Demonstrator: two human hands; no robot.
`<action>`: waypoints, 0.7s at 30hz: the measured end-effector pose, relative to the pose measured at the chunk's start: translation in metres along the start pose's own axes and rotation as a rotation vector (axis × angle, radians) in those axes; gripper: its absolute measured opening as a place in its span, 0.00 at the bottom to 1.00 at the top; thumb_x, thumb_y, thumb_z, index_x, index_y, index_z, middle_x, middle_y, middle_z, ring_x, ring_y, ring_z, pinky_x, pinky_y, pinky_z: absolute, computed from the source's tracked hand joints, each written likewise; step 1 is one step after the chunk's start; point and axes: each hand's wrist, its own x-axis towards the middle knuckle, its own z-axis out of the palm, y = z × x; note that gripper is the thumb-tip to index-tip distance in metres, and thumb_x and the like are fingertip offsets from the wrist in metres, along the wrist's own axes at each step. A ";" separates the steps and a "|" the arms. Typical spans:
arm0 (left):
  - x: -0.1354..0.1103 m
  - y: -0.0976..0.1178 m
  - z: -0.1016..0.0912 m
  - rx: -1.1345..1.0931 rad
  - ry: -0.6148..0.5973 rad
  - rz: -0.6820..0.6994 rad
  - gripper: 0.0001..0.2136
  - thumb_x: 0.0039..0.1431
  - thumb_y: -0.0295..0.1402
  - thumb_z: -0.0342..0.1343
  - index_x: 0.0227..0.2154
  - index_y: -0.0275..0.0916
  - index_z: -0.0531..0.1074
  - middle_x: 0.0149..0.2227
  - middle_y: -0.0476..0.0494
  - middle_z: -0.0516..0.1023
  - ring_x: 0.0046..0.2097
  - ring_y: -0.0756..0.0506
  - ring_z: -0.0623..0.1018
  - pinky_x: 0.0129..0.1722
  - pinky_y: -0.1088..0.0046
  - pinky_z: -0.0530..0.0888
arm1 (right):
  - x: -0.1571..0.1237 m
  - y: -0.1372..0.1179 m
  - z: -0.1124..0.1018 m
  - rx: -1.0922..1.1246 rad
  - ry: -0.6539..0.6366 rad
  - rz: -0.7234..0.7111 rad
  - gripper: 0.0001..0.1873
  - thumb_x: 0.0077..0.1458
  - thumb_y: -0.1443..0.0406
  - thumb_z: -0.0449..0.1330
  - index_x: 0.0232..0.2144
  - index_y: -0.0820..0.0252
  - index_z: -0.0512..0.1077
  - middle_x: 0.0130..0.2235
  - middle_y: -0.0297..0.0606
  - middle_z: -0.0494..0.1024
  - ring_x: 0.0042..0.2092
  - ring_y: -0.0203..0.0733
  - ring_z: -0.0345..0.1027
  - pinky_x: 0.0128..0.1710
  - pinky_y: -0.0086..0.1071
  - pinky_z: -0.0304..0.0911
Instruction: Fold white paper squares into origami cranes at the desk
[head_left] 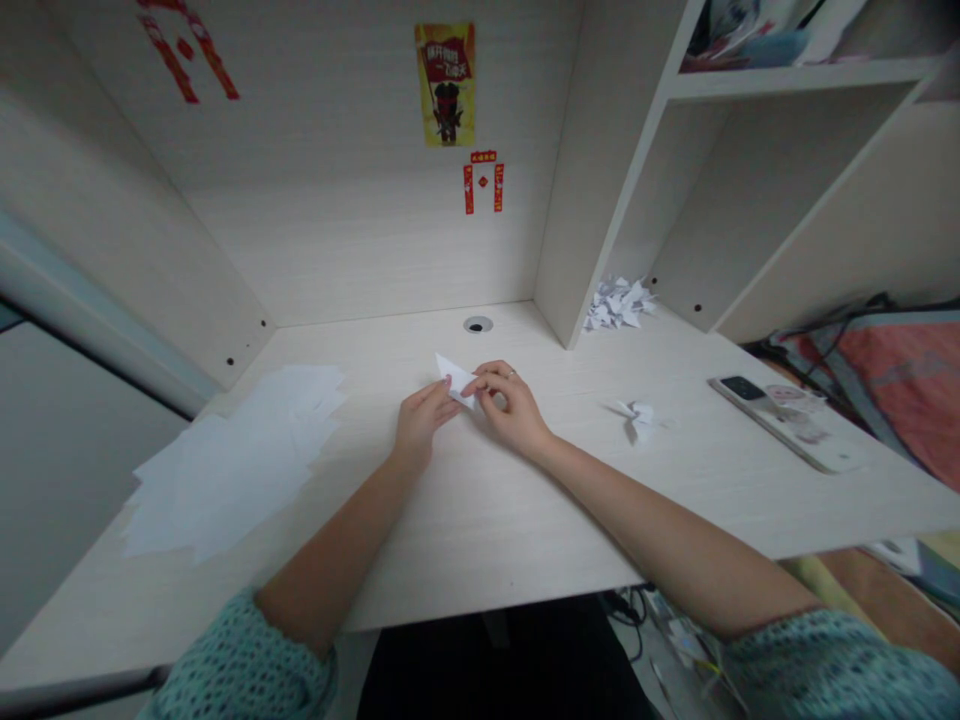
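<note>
A small folded piece of white paper lies on the pale wooden desk, near its middle. My left hand pinches the paper's near left edge with its fingertips. My right hand, a ring on one finger, pinches the paper's right side with curled fingers. Both hands meet over the paper; its pointed corner sticks out toward the back of the desk.
A spread stack of white paper sheets lies at the left. A folded white paper figure sits to the right of my hands, a pile of them under the shelf. A phone lies at far right. A cable hole is behind.
</note>
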 end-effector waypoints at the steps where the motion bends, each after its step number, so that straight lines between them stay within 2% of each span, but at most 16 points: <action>1: 0.000 0.000 0.000 -0.002 0.003 0.002 0.17 0.45 0.43 0.60 0.35 0.35 0.76 0.38 0.39 0.78 0.39 0.45 0.77 0.44 0.67 0.71 | 0.000 -0.001 0.000 0.001 -0.008 -0.012 0.14 0.51 0.75 0.50 0.31 0.56 0.73 0.39 0.38 0.67 0.41 0.39 0.64 0.39 0.32 0.61; 5: 0.001 -0.001 0.001 0.030 0.015 0.034 0.18 0.44 0.43 0.60 0.34 0.33 0.76 0.34 0.40 0.78 0.35 0.47 0.76 0.41 0.69 0.72 | -0.001 -0.005 -0.001 -0.027 -0.058 -0.081 0.12 0.51 0.73 0.52 0.31 0.55 0.74 0.42 0.39 0.66 0.46 0.41 0.62 0.47 0.37 0.59; 8: 0.001 -0.001 0.001 0.048 0.046 0.049 0.18 0.45 0.44 0.60 0.34 0.33 0.76 0.34 0.41 0.78 0.32 0.49 0.76 0.39 0.70 0.72 | -0.001 -0.007 -0.003 -0.062 -0.053 -0.091 0.09 0.51 0.70 0.56 0.34 0.54 0.73 0.42 0.39 0.67 0.48 0.43 0.61 0.49 0.40 0.58; 13: 0.001 0.000 0.002 0.056 0.098 0.045 0.18 0.44 0.44 0.60 0.33 0.33 0.76 0.34 0.42 0.78 0.32 0.49 0.75 0.39 0.70 0.73 | 0.000 -0.005 -0.004 -0.095 -0.017 -0.073 0.08 0.49 0.62 0.61 0.35 0.52 0.74 0.41 0.39 0.69 0.46 0.43 0.63 0.47 0.39 0.59; 21: 0.001 0.000 0.001 0.047 0.063 0.026 0.19 0.42 0.45 0.61 0.32 0.33 0.76 0.31 0.42 0.78 0.31 0.48 0.76 0.40 0.68 0.73 | 0.000 -0.004 -0.003 -0.110 0.004 -0.063 0.05 0.50 0.63 0.60 0.31 0.52 0.75 0.38 0.38 0.70 0.43 0.42 0.65 0.45 0.40 0.61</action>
